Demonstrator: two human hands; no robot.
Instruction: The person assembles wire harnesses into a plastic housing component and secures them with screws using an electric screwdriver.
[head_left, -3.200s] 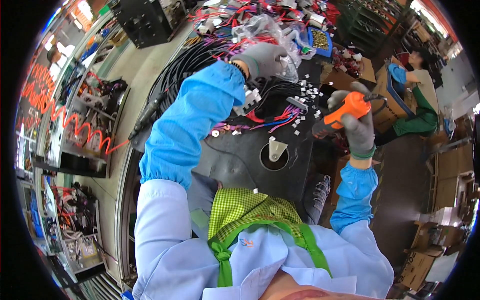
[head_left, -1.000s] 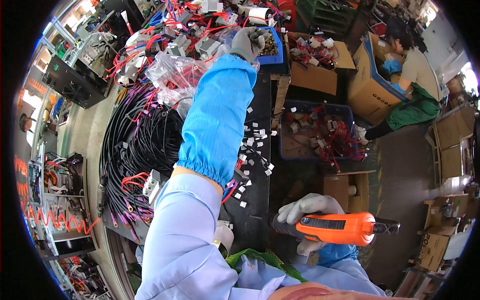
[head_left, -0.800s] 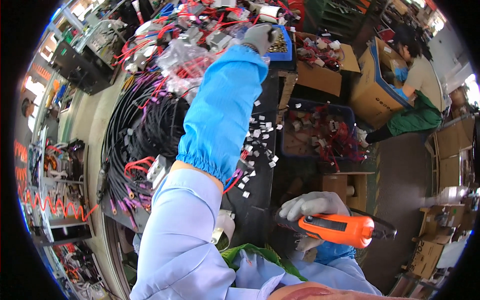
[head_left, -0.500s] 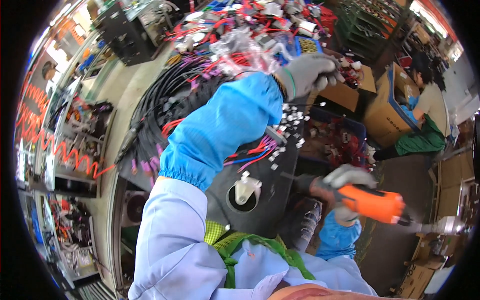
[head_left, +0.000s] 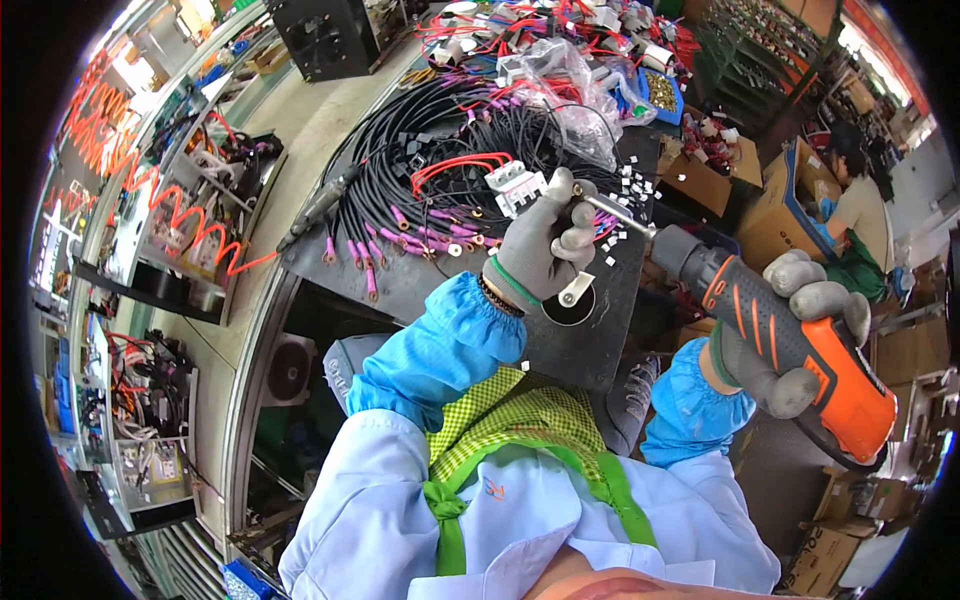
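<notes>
My right hand (head_left: 790, 340), in a grey glove, is wrapped round an orange and black power screwdriver (head_left: 750, 300). Its long bit (head_left: 620, 213) points left over the table. At the bit's tip my gloved left hand (head_left: 545, 240) is closed in a pinch; a small brassy bit of something shows between its fingers, too small to name. Just beyond that hand lies a white block-shaped part (head_left: 518, 188) with red wires (head_left: 455, 172). Beside the left hand, a white plastic bracket (head_left: 575, 291) stands at a round opening in the black table (head_left: 560, 345), partly hidden by the hand.
Black cables with purple-sleeved ends (head_left: 400, 238) cover the table's left part. A blue bin of brass pieces (head_left: 662, 92) stands at the back, near a heap of red wires and white parts (head_left: 560, 30). Small white pieces (head_left: 638, 185) are scattered rightward. A co-worker (head_left: 860, 200) bends at cardboard boxes.
My left hand has come back from near the blue bin towards me and closed at the bit's tip. My right hand has raised the screwdriver and turned its bit leftward over the table.
</notes>
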